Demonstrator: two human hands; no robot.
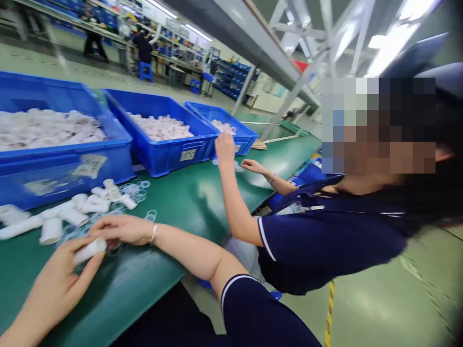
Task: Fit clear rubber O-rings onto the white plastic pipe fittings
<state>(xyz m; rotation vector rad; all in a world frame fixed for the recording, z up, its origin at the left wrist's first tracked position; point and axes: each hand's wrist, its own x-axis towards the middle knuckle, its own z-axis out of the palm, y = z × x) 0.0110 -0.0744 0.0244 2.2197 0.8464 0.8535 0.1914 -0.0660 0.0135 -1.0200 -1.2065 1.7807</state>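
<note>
My left hand (60,284) is closed around a short white plastic tube (90,250), with one open end facing the right. Beside it, my right hand (125,228) has its fingers curled together over a pile of thin clear rings (74,232). Whatever those fingertips pinch, if anything, is hidden behind the tube and the left hand. Several more white tube fittings (74,216) lie loose on the green tabletop (173,207) just beyond both hands. A few clear rings (151,215) lie apart from the pile, near my right wrist.
Blue bins (65,168) full of white fittings line the table's far side, with a second bin (170,156) and a third bin (240,142) further right. A co-worker (325,231) sits close on my right, one hand raised at the third bin and the other at the tabletop.
</note>
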